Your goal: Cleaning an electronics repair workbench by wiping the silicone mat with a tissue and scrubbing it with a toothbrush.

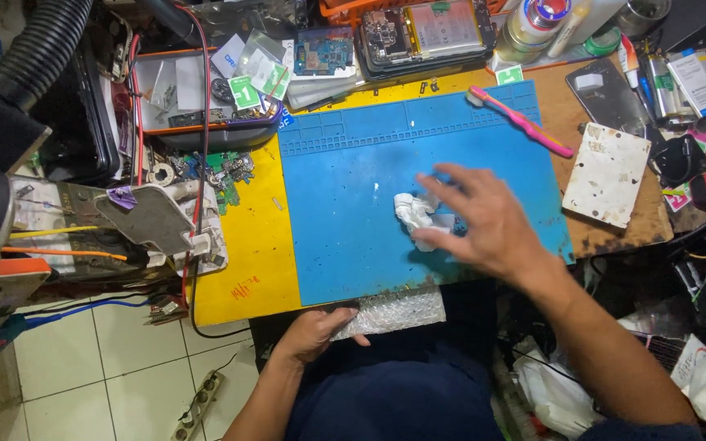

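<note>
The right hand [484, 224] is pressing its spread fingers on a crumpled white tissue [418, 216] near the centre of the blue silicone work mat [345, 237]. The left hand [314, 333] is gripping a bubble-wrap sheet [398, 312] at the mat's near edge.

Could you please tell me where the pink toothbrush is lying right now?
In the head view, the pink toothbrush lies at the upper right corner of the blue work mat, beyond the right hand and left of the stained white tile.
</note>
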